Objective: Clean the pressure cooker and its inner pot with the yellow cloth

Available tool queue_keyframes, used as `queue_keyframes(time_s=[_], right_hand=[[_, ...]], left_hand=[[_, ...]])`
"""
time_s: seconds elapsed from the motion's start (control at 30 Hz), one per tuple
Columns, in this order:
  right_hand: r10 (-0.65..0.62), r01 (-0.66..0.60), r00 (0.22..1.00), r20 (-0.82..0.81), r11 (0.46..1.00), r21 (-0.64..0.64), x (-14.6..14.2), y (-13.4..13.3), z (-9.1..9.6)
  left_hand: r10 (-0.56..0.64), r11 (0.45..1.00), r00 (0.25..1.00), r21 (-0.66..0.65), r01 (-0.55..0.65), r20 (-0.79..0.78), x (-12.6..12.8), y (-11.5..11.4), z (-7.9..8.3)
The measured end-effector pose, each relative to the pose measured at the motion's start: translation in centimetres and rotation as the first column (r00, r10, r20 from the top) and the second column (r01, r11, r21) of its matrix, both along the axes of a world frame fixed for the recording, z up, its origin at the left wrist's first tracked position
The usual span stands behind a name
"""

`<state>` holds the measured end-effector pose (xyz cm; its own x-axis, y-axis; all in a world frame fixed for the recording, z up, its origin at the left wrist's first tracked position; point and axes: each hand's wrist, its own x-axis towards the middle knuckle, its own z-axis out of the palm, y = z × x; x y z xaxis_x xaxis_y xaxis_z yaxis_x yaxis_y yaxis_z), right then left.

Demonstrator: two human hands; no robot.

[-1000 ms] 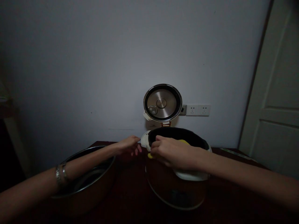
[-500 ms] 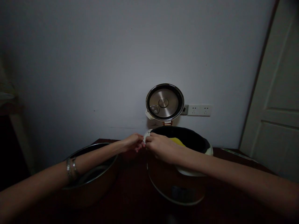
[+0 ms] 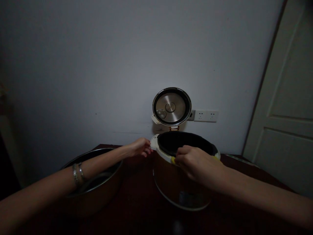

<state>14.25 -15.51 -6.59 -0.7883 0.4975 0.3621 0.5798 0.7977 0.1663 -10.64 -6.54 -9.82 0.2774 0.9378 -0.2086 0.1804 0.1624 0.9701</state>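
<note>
A brown rice cooker point(image 3: 176, 182) stands on a dark wooden table point(image 3: 137, 209), its round steel-lined lid point(image 3: 171, 106) swung up open behind it. Its white rim point(image 3: 156, 147) rings a dark inner cavity. My left hand point(image 3: 140, 147) reaches over a metal pot and its fingers pinch the rim's left end. My right hand point(image 3: 197, 162) is closed on a yellow cloth point(image 3: 173, 160), pressing it against the front of the rim. Only small yellow bits show under the fingers.
A large steel pot point(image 3: 97, 182) sits left of the cooker, under my left forearm with its bracelets point(image 3: 77, 173). A white wall with a double socket point(image 3: 205, 115) is behind. A white door point(image 3: 283, 107) stands at the right.
My right hand has slid with the yellow cloth from the rim's left end round to its front. The left hand has stayed at the rim's left end.
</note>
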Motion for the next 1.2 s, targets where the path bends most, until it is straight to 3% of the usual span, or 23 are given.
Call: queue_keyframes(time_s=[0.1, 0.23, 0.37, 0.53, 0.7, 0.83, 1.03, 1.2], right_hand=[[-0.054, 0.048, 0.993, 0.107, 0.997, 0.061, -2.9, 0.8, 0.4], [-0.081, 0.074, 0.991, 0.108, 0.995, 0.073, -7.2, 2.5, 0.8], [-0.098, 0.082, 0.987, 0.129, 0.989, 0.123, -8.0, 2.5, 0.5], [-0.053, 0.024, 0.993, 0.106, 0.965, 0.260, -4.2, 0.5, -1.1], [-0.058, 0.070, 0.996, -0.064, 0.979, 0.192, 0.7, -0.7, -2.1], [0.095, -0.078, 0.972, -0.216, 0.993, 0.088, 4.8, -0.6, -2.6], [0.222, -0.207, 0.901, -0.374, 0.975, 0.081, 12.2, 1.6, -4.7], [0.082, -0.091, 0.883, -0.461, 0.996, 0.003, 17.3, 5.6, -6.2]], left_hand=[[0.018, 1.000, 1.000, 0.018, -0.018, 0.012, 0.2, 0.2, -0.3], [0.006, 0.999, 1.000, 0.052, -0.005, -0.015, 0.5, 0.7, -0.8], [0.013, 0.997, 0.999, 0.075, -0.009, -0.051, 0.5, 1.1, -0.9], [0.041, 0.988, 0.990, 0.150, -0.021, -0.132, 0.7, 1.3, -1.0], [0.104, 0.977, 0.985, 0.198, -0.075, -0.141, 0.9, 1.1, -1.6], [0.113, 0.976, 0.980, 0.204, -0.079, -0.161, 0.8, 1.3, -1.6], [0.117, 0.981, 0.974, 0.173, -0.083, -0.195, 0.9, 1.7, -1.5], [0.149, 0.973, 0.971, 0.201, -0.111, -0.188, 1.2, 1.6, -1.6]])
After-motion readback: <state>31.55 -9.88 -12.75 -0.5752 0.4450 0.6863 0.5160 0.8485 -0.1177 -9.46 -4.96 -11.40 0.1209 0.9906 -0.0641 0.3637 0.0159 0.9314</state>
